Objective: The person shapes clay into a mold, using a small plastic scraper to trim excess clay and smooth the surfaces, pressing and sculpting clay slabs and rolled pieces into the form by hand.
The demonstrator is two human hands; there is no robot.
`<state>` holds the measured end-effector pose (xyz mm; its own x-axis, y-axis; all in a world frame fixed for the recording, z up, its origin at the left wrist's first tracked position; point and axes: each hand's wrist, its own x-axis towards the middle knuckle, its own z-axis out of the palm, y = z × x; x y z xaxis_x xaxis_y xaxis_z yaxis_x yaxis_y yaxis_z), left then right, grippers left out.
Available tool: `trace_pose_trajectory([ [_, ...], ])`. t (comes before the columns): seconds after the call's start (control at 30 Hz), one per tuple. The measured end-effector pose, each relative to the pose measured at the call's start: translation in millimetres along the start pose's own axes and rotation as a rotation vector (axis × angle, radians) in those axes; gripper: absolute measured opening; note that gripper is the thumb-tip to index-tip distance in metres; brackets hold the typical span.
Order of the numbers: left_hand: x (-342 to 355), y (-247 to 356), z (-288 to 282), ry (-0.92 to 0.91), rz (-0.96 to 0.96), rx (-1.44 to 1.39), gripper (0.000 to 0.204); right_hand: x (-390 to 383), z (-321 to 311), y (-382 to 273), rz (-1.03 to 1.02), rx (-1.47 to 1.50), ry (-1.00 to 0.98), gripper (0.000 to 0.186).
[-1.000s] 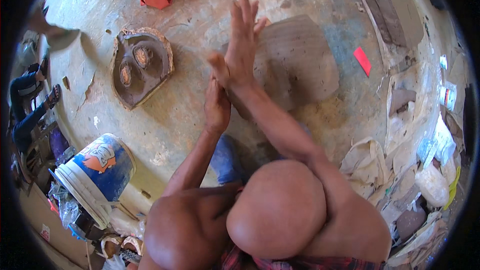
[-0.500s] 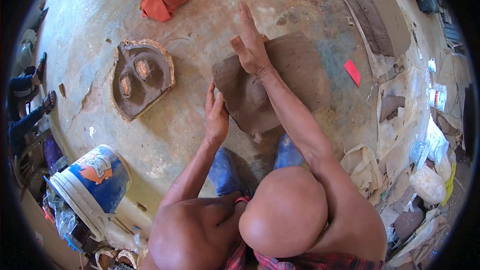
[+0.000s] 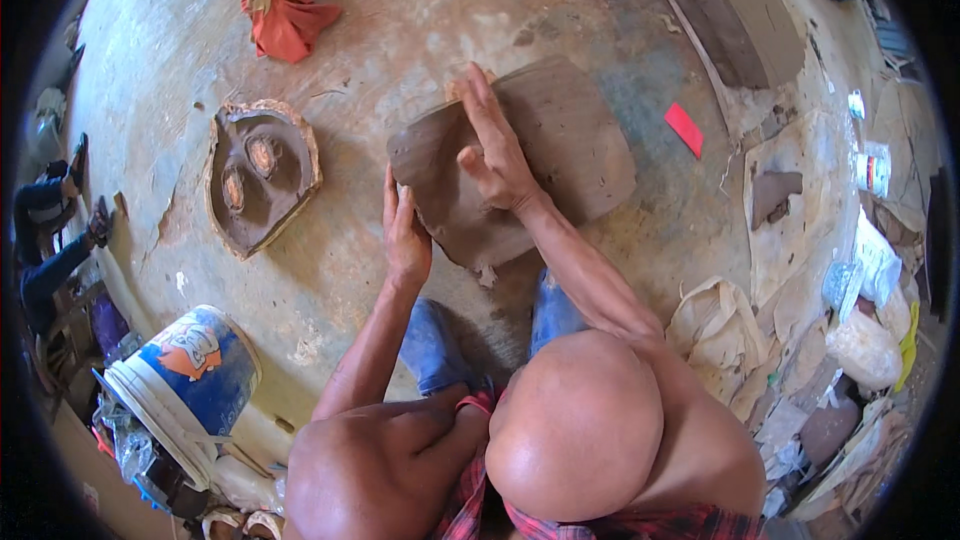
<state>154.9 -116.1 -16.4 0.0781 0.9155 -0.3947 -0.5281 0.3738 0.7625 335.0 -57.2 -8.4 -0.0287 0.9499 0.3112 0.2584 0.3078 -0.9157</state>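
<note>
A wide sheet of dark brown clay (image 3: 580,140) is spread in front of me, with a raised, hollowed form showing at its left part. My left hand (image 3: 407,240) rests along the sheet's left edge, its fingers stretched out. Over the left-middle of the sheet lies my right hand (image 3: 498,165), its fingers extended and the thumb apart, holding nothing. A bit of tan rim (image 3: 455,90) peeks out at the sheet's far edge; what supports the clay underneath is mostly hidden. To the left sits a rough-edged mould (image 3: 313,145) lined with brown clay, two oval pieces standing inside it.
A red cloth bundle (image 3: 292,20) lies far left, a red flat piece (image 3: 684,130) to the right. Thick clay slabs (image 3: 710,20) rest at the far right. A blue-and-white bucket (image 3: 215,370) stands near left. Cloths and plastic bags (image 3: 865,350) crowd the right side.
My right hand has moved toward me over the clay sheet. The left hand stays at the sheet's left edge. The whole view has shifted slightly.
</note>
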Motion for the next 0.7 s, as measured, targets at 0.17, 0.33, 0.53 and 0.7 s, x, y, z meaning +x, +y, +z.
trace_pose_trajectory([
  [0.17,-21.3,3.9,-6.4,-0.008,-0.044,0.033,0.054,-43.9,-9.9,-13.5,-0.153,-0.054,-0.097,0.093],
  [0.33,-12.5,3.7,-13.7,0.045,-0.100,-0.092,0.050,-41.0,-4.3,-52.5,-0.208,-0.241,0.024,0.091],
  [0.53,-13.3,-0.9,4.5,0.072,-0.029,-0.125,0.053,-65.3,-15.3,-6.7,-0.270,-0.768,0.139,0.072],
  [0.7,-20.6,4.7,16.9,0.085,0.024,-0.039,0.056,-37.5,-57.6,-32.9,-0.296,-0.535,0.381,0.080],
])
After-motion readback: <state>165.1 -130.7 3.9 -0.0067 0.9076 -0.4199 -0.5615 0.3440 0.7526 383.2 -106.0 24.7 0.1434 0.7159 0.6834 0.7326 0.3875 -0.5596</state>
